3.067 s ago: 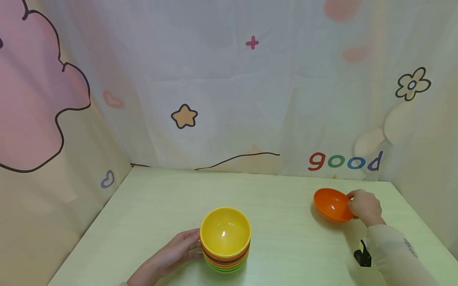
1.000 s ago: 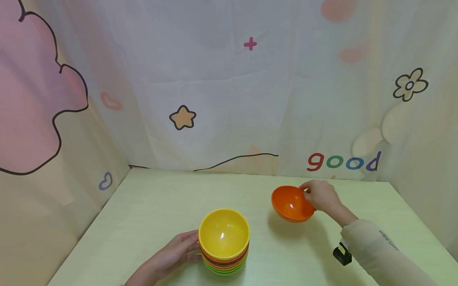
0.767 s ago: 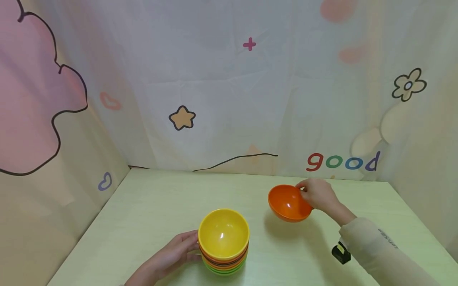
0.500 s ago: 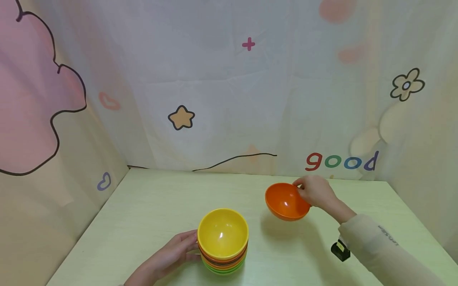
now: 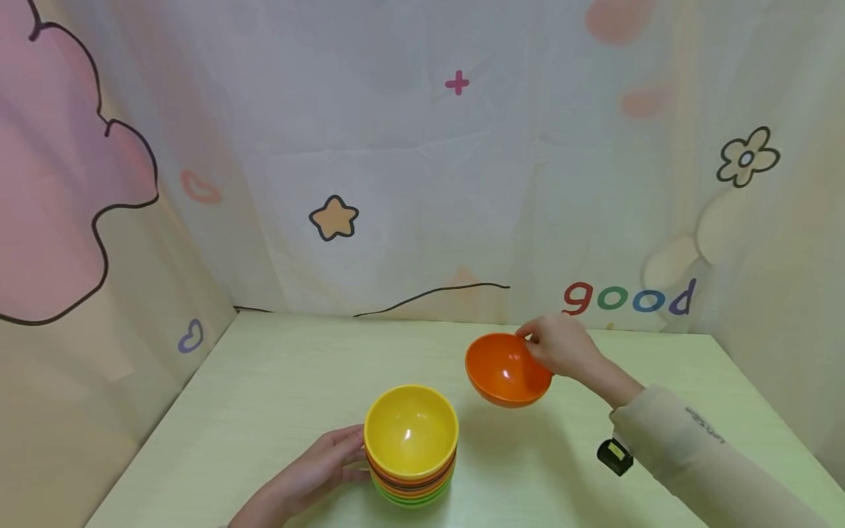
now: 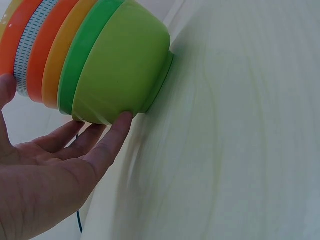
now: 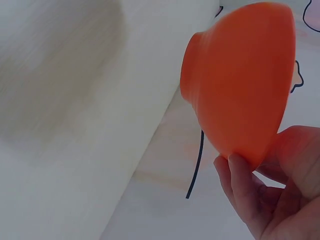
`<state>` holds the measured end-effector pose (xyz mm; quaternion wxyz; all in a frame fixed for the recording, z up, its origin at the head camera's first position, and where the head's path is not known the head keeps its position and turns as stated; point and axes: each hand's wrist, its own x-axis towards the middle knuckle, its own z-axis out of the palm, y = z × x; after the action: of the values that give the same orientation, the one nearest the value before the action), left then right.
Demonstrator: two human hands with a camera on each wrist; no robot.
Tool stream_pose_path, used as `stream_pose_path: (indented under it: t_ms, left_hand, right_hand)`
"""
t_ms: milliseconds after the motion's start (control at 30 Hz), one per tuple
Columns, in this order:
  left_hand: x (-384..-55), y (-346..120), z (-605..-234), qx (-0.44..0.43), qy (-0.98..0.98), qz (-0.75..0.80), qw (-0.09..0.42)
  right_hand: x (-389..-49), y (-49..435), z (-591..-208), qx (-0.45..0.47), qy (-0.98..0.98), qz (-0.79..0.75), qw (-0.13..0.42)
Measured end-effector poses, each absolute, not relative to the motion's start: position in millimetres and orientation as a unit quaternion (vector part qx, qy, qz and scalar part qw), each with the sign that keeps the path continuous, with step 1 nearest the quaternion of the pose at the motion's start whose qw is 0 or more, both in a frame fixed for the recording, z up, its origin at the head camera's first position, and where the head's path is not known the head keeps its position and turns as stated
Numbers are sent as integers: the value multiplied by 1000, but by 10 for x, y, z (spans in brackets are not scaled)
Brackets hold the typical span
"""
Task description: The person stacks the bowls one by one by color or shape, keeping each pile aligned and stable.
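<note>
My right hand pinches the rim of an orange bowl, thumb inside and fingertips on the outer wall. This bowl is tilted and lifted above the table, its shadow below it; in the right wrist view its outer side and foot show. Nested bowls stand in an upright stack, with a yellow bowl on top. The left wrist view shows orange bowls, a dotted band, and a light green bowl at the bottom. My left hand rests on the stack's left side with fairly straight fingers.
The pale table is bordered by a cloth backdrop with printed drawings behind and at both sides. A small black device hangs at the right sleeve.
My right hand has lifted the orange bowl from the right side of the table and carried it left towards the stack. My left hand stays at the stack.
</note>
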<state>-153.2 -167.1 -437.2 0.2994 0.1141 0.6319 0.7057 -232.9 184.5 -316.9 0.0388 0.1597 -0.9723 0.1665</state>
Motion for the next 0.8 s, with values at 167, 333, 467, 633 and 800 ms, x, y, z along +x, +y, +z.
stream_pose_path:
  t_ms: [167,333,467,633,800]
  left_hand:
    - [-1525,-1662,-4365,117,632,706,298]
    - [-1524,-1659,-4362,117,632,706,296]
    - [-1530,-1661,-4367,117,630,707,298]
    - [-1537,-1662,-4371,115,631,706,300]
    - [-1537,-1663,-4367,111,631,706,301]
  right_hand:
    - [-2328,1805,-3115,161,-970,178,33]
    - [-2332,1773,-3060,169,-970,170,45]
    - [-2327,1725,-3015,182,-968,164,60]
    - [-2302,1627,-2955,191,-964,173,62]
    - [-2259,1498,-2912,195,-963,175,56]
